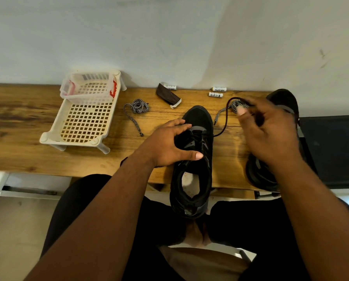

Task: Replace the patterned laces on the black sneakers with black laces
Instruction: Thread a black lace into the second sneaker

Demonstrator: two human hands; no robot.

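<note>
A black sneaker [196,159] lies toe-away on the wooden table [27,122], its heel hanging over the front edge. My left hand [169,145] presses on its left side and lace area. A thin black lace [225,120] runs from the sneaker's eyelets up to my right hand [271,130], which is raised and pinches it. Behind that hand's fingers lies a patterned black-and-white lace [220,114]. A second black sneaker [281,102] stands to the right, largely hidden by my right hand. Another patterned lace [136,109] lies bunched left of the first sneaker.
A white perforated plastic tray [84,122] with a smaller clear basket [88,88] in it stands at the left. A dark folded pouch [167,95] and three small white batteries [216,92] lie near the wall. A dark surface [331,149] adjoins the table's right end.
</note>
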